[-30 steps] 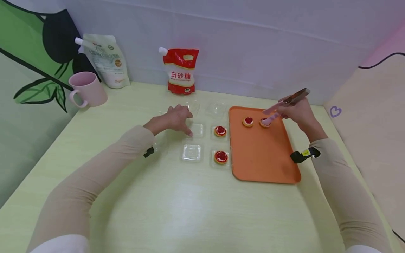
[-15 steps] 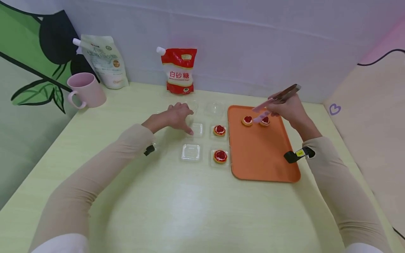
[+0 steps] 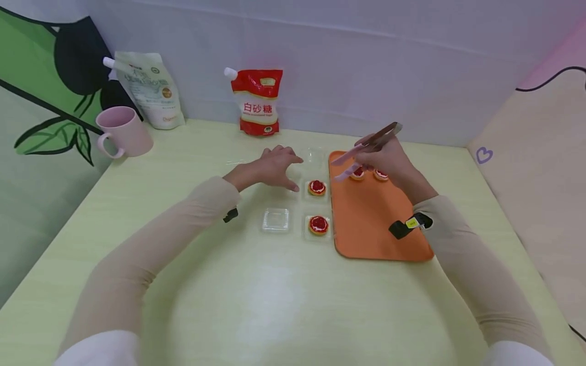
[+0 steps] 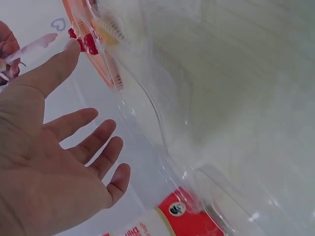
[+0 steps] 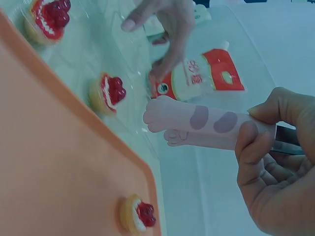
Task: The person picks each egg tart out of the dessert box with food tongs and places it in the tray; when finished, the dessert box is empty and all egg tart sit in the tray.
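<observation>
My right hand [image 3: 389, 160] grips a pair of tongs [image 3: 349, 154] with pink paw-shaped tips, held above the far left of the orange tray [image 3: 373, 221]. Nothing shows between the tips [image 5: 160, 114] in the right wrist view. Behind and below the tongs, two red-topped tarts [image 3: 381, 175] sit on the tray. Left of the tray, one tart [image 3: 317, 188] and a nearer tart [image 3: 318, 225] each rest in a clear plastic box. My left hand [image 3: 276, 168], fingers spread and holding nothing, hovers beside the farther boxed tart and hides part of the clear packaging.
A clear plastic box [image 3: 276, 220] without a tart lies left of the nearer boxed tart. Against the back wall stand a red sugar pouch [image 3: 259, 104] and a pale pouch [image 3: 153, 94]. A pink mug [image 3: 125, 133] is at the far left.
My right hand and the tongs have moved left, from over the right-hand tart past the other one to the tray's left edge. My left hand has shifted right towards the boxed tarts.
</observation>
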### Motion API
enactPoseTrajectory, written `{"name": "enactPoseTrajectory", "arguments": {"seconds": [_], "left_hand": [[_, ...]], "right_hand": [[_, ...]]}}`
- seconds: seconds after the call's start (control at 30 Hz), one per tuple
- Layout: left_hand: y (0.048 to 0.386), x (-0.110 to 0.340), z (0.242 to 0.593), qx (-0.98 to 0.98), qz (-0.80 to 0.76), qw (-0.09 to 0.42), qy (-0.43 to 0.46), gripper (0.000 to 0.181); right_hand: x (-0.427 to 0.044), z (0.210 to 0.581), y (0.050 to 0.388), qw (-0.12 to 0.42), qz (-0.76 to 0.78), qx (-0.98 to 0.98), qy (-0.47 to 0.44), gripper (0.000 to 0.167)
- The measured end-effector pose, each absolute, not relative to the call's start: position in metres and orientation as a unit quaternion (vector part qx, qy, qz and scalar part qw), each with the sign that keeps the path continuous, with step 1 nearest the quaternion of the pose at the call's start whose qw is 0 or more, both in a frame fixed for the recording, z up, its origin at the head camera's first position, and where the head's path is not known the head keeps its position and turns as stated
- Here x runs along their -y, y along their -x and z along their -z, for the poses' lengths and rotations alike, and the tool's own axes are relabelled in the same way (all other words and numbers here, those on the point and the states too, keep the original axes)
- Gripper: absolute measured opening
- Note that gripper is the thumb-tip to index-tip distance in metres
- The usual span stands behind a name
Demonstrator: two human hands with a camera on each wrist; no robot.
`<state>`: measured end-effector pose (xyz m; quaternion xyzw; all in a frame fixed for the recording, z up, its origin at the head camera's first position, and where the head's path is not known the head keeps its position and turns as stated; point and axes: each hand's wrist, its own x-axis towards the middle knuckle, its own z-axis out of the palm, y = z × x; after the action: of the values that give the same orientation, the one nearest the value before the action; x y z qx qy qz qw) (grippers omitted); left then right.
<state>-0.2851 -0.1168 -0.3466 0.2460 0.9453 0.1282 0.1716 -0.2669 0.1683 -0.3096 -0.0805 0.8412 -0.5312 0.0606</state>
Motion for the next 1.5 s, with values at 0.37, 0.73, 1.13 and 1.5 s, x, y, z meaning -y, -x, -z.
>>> {"name": "enactPoseTrajectory", "arguments": {"seconds": [0.37,0.73,1.13,1.5], "left_hand": [[0.283,0.089,0.352,-0.944,-0.088,0.198,-0.250,0.085],[0.289,0.085,0.362,-0.938,-0.089,0.194,-0.273,0.083],[0.291,0.083,0.362,-0.937,-0.099,0.190,-0.275,0.081],[0.294,0.081,0.363,-0.938,-0.108,0.192,-0.268,0.080]], "right_hand": [[-0.142,0.327,0.270,0.124,0.548,-0.824,0.075,0.030],[-0.134,0.343,0.270,0.133,0.535,-0.831,0.081,0.032],[-0.127,0.347,0.270,0.141,0.492,-0.854,0.092,0.031],[-0.127,0.345,0.269,0.129,0.478,-0.857,0.144,0.026]]}}
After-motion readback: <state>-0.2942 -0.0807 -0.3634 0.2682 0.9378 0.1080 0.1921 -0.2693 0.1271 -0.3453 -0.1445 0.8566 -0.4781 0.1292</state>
